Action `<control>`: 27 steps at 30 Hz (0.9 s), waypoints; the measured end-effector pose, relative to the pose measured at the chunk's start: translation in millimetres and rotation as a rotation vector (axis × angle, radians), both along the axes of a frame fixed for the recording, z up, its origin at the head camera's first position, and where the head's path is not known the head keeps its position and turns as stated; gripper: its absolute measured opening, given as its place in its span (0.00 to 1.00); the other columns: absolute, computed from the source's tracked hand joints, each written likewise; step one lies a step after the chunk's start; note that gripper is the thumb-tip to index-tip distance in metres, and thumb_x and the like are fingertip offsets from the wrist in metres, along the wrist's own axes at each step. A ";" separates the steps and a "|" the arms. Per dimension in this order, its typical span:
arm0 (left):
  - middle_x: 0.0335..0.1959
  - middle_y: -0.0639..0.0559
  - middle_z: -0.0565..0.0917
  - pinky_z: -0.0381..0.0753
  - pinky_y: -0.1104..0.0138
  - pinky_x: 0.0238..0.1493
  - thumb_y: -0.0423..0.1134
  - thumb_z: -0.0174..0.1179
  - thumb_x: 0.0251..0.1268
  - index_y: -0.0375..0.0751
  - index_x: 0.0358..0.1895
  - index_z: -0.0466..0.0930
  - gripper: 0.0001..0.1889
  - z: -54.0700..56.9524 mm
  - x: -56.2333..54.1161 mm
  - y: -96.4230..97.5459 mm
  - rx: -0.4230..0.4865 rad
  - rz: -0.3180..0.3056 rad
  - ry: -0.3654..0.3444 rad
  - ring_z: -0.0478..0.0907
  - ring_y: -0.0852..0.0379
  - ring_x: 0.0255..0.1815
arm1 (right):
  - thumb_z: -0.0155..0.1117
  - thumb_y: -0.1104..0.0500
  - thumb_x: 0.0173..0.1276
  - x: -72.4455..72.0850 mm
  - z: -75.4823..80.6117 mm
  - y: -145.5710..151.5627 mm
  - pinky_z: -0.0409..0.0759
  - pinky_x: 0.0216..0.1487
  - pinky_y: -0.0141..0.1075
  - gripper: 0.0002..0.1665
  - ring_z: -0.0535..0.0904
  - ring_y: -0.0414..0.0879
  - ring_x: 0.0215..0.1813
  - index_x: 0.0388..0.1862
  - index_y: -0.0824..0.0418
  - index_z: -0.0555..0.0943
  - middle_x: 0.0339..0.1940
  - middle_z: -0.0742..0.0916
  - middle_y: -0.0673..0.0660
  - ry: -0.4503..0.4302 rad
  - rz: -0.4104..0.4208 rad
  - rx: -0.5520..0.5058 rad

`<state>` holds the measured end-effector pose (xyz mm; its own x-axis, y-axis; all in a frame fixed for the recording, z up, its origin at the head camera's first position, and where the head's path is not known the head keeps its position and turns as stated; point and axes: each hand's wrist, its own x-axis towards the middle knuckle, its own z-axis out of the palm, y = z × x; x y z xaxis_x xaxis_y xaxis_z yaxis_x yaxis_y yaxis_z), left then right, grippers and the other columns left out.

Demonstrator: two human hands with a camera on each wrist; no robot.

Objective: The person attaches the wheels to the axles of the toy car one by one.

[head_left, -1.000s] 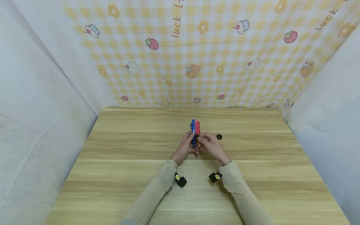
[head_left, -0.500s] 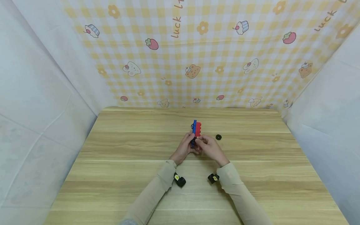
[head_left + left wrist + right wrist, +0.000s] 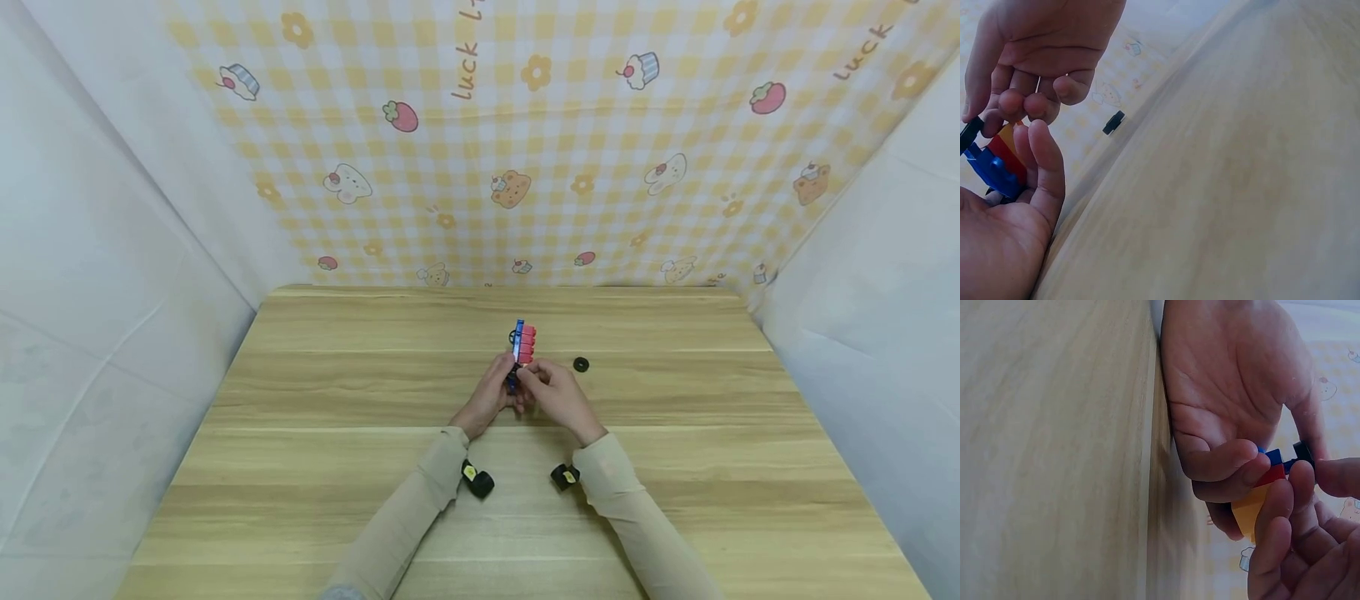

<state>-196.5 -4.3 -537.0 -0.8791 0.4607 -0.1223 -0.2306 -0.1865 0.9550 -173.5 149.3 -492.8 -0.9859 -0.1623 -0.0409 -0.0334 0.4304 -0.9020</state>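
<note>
In the head view my left hand (image 3: 484,398) holds a brick-built toy vehicle with a blue base (image 3: 517,343) and a row of red bricks (image 3: 528,343). Yellow brick (image 3: 1249,509) shows beyond the red in the right wrist view. My right hand (image 3: 561,400) pinches a small black wheel (image 3: 969,134) between thumb and fingertip, at the side of the blue base. Fingers hide much of the toy's near end; whether the wheel sits fully on its axle I cannot tell. A black wheel (image 3: 513,337) shows at the base's far left side.
A loose black wheel (image 3: 581,364) lies flat on the wooden table (image 3: 360,375), right of my right hand. A patterned cloth (image 3: 480,167) hangs behind the table, with white sheets on both sides. Black wrist cameras (image 3: 477,480) sit at both sleeves.
My right hand has shifted slightly left and brought the pinched wheel against the blue base. The toy has turned a little in my left hand. The loose wheel stays on the table.
</note>
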 end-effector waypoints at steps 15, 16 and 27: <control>0.35 0.51 0.74 0.75 0.68 0.30 0.58 0.31 0.82 0.37 0.67 0.57 0.28 0.2 -2.1 0.7 -0.024 0.006 -0.024 0.71 0.58 0.30 | 0.59 0.53 0.75 2.5 -1.4 -5.6 0.70 0.24 0.31 0.13 0.74 0.41 0.24 0.37 0.60 0.82 0.23 0.84 0.52 0.059 -0.022 0.080; 0.35 0.51 0.74 0.75 0.68 0.30 0.59 0.31 0.82 0.37 0.67 0.57 0.29 -0.4 -2.0 0.6 -0.026 0.008 -0.025 0.71 0.58 0.30 | 0.60 0.52 0.75 2.9 -1.6 -5.8 0.70 0.24 0.31 0.13 0.73 0.42 0.24 0.37 0.60 0.81 0.23 0.84 0.52 0.052 -0.034 0.085; 0.29 0.52 0.71 0.74 0.69 0.27 0.60 0.31 0.81 0.39 0.67 0.59 0.29 -3.4 -2.1 1.2 -0.034 0.034 -0.010 0.67 0.59 0.27 | 0.59 0.45 0.74 -0.7 -10.1 -8.1 0.79 0.41 0.35 0.35 0.82 0.52 0.48 0.68 0.64 0.62 0.50 0.81 0.64 -0.096 -0.094 0.011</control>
<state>-198.5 -3.1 -540.4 -0.8929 0.4258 -0.1463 -0.2343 -0.1620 0.9586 -174.2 141.2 -502.8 -0.9882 -0.0689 -0.1368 0.0934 0.4372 -0.8945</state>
